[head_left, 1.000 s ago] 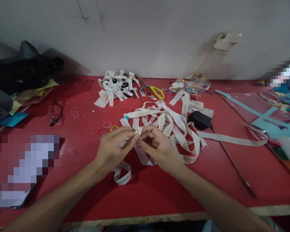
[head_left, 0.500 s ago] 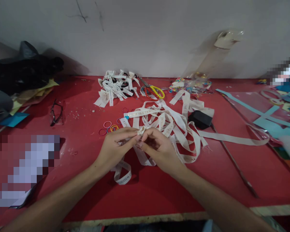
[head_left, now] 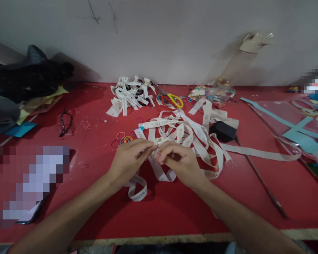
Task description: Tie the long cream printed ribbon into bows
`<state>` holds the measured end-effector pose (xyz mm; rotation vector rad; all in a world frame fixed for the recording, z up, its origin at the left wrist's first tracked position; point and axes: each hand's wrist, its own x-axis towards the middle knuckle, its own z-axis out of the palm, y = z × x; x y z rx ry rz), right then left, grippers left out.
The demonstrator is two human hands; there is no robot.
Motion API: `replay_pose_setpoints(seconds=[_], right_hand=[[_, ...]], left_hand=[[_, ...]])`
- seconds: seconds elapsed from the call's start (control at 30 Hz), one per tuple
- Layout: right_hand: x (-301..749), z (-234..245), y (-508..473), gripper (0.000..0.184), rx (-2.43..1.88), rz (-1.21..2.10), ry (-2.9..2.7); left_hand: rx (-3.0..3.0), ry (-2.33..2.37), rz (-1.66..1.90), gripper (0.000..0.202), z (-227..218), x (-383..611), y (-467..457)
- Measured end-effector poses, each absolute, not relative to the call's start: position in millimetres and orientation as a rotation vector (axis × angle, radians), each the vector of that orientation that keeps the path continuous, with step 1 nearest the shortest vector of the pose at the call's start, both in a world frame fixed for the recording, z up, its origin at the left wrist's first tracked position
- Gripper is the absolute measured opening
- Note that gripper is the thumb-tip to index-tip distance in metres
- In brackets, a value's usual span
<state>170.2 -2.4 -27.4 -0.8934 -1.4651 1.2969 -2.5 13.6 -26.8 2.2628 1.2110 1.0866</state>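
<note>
Head view: both hands (head_left: 153,158) pinch ribbon (head_left: 137,185), trailing toward the person.

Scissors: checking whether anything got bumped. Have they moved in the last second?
No. The scissors lie beside the finished bows; only the camera shifted.

Scissors (head_left: 172,100), finished bows (head_left: 129,95), eyeglasses (head_left: 65,122), rubber bands (head_left: 123,138) and a black box (head_left: 223,130) lie on the red table (head_left: 95,211).

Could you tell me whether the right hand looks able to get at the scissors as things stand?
Probably yes, once it lets go: the scissors lie uncovered beyond the loose ribbon pile, but the right hand is pinching a ribbon piece.
</note>
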Motion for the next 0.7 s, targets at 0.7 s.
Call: replay_pose_setpoints(seconds=[0.7], right_hand=[[170.3,-29.5,-1.5,0.017,-1.11,1.145,-1.526]], left_hand=[[1.824,1.232,0.993,0.017,-22.7,-2.4,17.0]])
